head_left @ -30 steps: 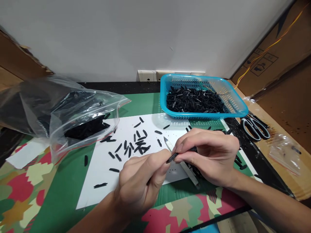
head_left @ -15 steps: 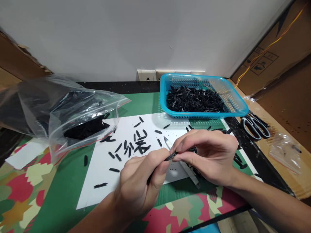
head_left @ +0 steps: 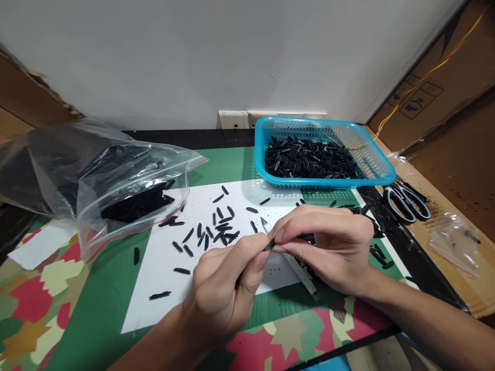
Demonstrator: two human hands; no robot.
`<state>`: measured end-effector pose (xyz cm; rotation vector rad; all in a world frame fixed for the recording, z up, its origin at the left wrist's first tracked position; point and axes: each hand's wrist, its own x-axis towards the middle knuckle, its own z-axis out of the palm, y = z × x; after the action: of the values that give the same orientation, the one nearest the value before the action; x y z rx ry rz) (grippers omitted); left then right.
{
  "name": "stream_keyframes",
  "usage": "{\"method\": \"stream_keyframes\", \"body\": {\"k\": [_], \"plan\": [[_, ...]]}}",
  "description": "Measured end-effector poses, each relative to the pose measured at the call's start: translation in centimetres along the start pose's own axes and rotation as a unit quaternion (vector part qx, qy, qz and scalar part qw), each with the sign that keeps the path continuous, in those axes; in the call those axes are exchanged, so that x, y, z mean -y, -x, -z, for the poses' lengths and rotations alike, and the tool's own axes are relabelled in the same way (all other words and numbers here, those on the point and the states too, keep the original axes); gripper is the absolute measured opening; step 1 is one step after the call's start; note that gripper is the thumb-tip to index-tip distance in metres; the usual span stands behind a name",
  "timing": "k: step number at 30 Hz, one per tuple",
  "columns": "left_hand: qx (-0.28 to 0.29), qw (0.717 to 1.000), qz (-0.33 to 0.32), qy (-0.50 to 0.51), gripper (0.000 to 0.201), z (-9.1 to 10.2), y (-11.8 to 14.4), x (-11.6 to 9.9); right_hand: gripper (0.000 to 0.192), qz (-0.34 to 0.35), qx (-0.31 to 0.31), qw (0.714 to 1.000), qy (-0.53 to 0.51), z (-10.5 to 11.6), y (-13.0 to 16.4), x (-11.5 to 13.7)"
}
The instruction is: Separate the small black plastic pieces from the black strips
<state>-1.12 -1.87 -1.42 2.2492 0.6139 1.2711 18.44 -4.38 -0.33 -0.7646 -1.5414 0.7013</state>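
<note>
Pinching 1 small black piece (head_left: 269, 246) between them, the left hand (head_left: 224, 293) and right hand (head_left: 328, 247) met fingertip to fingertip above the white sheet (head_left: 154, 288). A white stick (head_left: 297, 270) lay under the right hand. Loose black pieces (head_left: 216, 229) lay scattered at 11 o'clock, a clear bag (head_left: 88, 175) at 10, a blue basket (head_left: 382, 172) at 1, scissors (head_left: 406, 201) at 2.

A small-parts workbench: basket (head_left: 381, 170) of black pieces, scissors (head_left: 406, 201), cartons (head_left: 433, 87).
</note>
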Motion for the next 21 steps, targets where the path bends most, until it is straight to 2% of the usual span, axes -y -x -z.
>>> {"method": "stream_keyframes", "body": {"k": [10,17,21], "plan": [[0.003,0.999,-0.025,-0.031,0.014,0.14,-0.16,0.24,0.013,0.019,0.011,1.000,0.009,0.22,-0.39,-0.16],[-0.014,0.995,-0.038,-0.093,0.012,0.21,0.10,0.30,0.007,0.022,0.023,0.999,0.020,0.24,-0.41,-0.12],[-0.013,0.996,-0.054,-0.063,0.012,0.23,0.20,0.80,0.007,0.032,0.027,0.999,0.031,0.17,-0.42,-0.25]]}}
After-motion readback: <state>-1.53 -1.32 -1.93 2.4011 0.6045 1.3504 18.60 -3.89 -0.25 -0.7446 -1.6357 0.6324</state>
